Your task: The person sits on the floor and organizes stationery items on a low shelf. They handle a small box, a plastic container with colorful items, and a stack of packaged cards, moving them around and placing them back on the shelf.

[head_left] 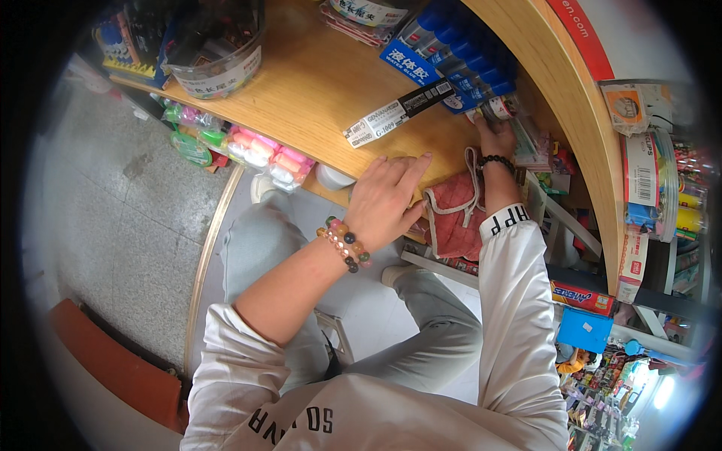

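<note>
My left hand (386, 194) lies palm down over the front edge of the wooden shelf (293, 90), fingers apart, wearing bead bracelets at the wrist. Just beyond its fingertips a long black-and-white Genvana box (397, 113) lies at a slant. Reaching further in on the right, my right hand (495, 135) has its fingers at a small clear container with a white label (499, 108); whether it grips it is unclear. A red quilted drawstring pouch (456, 208) sits between my two forearms at the shelf edge. Blue-capped water glue bottles (457, 48) stand in a blue display box behind the right hand.
A clear tub of binder clips (220, 73) stands at the shelf's left, another labelled tub (366, 17) at the back. Bagged pink and white items (259, 152) sit below the front edge. A curved wooden panel (586, 141) bounds the right side. A person in orange (572, 362) is far off.
</note>
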Demonstrator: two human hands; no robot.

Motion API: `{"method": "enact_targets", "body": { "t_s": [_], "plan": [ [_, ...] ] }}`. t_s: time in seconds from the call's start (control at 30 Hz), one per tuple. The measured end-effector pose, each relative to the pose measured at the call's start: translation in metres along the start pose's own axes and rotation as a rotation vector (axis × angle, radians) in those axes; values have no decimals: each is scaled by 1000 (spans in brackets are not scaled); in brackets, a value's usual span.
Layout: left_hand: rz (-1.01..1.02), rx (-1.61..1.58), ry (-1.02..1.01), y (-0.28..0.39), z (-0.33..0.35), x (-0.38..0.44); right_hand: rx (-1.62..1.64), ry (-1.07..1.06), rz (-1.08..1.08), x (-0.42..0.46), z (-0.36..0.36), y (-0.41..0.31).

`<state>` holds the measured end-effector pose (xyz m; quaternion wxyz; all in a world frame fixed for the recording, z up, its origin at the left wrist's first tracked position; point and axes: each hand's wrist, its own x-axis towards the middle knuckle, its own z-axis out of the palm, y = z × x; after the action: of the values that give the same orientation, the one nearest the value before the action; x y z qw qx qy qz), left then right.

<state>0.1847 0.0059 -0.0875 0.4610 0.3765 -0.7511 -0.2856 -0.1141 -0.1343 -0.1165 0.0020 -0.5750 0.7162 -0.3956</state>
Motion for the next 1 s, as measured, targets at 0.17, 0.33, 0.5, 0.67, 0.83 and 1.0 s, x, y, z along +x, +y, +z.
{"method": "enact_targets", "body": {
  "t_s": [0.17,0.33,0.5,0.67,0.83,1.0],
  "plan": [
    [2,11,15,-1,1,-1,66,35,-58,1,-3,8],
    [0,6,6,0,2,0,23,123,-105,3,-1,22],
    [7,13,8,0,3,0,19,109,-28,15,-4,47],
    [-15,20,12,-2,-1,-1,161,191,183,22,-17,67],
    [2,26,13,-1,3,1,172,267,219,33,-33,102],
    [4,44,16,-2,3,0,50,256,162,28,-35,88]
  ]
}}
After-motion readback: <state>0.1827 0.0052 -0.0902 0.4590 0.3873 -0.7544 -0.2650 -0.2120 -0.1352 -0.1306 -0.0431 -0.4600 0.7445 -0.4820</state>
